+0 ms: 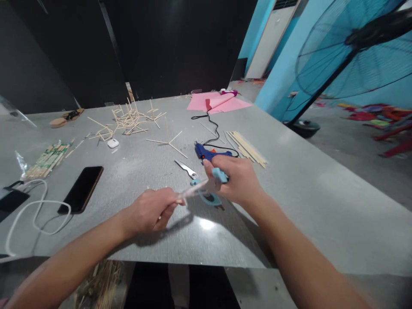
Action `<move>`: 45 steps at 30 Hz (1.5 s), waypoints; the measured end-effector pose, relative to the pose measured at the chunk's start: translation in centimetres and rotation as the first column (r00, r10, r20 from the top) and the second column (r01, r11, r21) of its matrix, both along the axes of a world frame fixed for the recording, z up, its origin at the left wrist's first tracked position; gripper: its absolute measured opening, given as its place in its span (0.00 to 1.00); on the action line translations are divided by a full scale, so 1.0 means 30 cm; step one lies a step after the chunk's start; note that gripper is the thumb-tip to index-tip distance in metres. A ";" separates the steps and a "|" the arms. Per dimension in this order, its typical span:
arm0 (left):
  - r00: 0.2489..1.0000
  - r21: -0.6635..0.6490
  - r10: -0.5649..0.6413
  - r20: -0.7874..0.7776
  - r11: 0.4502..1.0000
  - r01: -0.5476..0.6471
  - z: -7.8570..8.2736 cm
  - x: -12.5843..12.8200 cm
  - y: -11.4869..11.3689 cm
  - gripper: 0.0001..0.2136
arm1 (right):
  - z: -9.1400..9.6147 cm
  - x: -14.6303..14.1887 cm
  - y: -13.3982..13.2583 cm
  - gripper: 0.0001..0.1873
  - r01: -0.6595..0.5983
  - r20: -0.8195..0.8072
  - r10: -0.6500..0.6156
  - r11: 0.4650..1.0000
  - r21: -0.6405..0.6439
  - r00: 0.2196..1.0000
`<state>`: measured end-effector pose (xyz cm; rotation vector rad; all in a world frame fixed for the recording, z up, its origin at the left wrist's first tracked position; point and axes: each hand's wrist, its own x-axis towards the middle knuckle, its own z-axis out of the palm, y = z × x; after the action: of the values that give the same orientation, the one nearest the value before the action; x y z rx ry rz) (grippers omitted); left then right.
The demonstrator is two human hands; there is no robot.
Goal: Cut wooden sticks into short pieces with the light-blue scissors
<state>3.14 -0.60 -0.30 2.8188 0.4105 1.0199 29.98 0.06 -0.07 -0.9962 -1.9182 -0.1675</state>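
Note:
My right hand [238, 178] is closed around a blade with a light blue handle [220, 175]. Its pale blade, blurred by motion, points left and reaches the fingertips of my left hand [152, 210]. Those fingers are pinched on what looks like a thin pale stick [159, 218], mostly hidden in the fist. Beneath the two hands, scissors with light blue handles [210, 199] lie on the grey table [180, 240]. Just beyond my right hand is a blue glue gun [210, 153] with a black cord.
Stick frames [130, 120] and a three-legged stick piece [169, 143] stand farther back. Loose flat sticks [246, 148] lie right, pink sheets [215, 102] behind. At left are a phone [82, 189], white cable [40, 206], earbud case [113, 143] and packaged sticks [49, 159]. A fan [357, 40] stands right.

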 end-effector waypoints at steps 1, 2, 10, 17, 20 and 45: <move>1.000 0.017 0.004 0.008 1.000 -0.004 0.003 -0.001 0.003 0.15 | 0.000 -0.008 -0.006 0.21 -0.032 0.049 0.030 0.999 0.040 0.998; 1.000 0.036 0.008 0.023 0.999 -0.009 0.007 -0.001 0.005 0.15 | 0.002 -0.014 -0.012 0.21 -0.052 0.090 0.046 0.996 0.072 0.995; 0.999 0.131 0.007 0.049 0.991 -0.013 0.039 -0.003 0.002 0.12 | 0.008 -0.030 -0.034 0.20 -0.064 0.195 0.036 0.989 0.137 0.980; 0.996 0.054 -0.003 -0.093 0.999 0.008 0.036 -0.034 0.005 0.08 | 0.003 -0.026 -0.028 0.20 -0.019 0.176 -0.006 0.991 0.135 0.984; 0.994 0.068 0.001 -0.111 0.998 0.007 0.037 -0.035 0.003 0.08 | 0.001 -0.027 -0.028 0.20 -0.013 0.173 -0.011 0.991 0.134 0.985; 0.999 0.182 -0.041 0.016 0.983 0.038 0.037 -0.020 0.014 0.11 | 0.002 -0.024 -0.031 0.20 -0.015 0.151 0.004 0.997 0.076 0.989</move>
<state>2.53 -0.19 0.79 2.9597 0.2708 1.1303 29.25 -0.88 0.00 -0.9457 -2.0368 -0.3169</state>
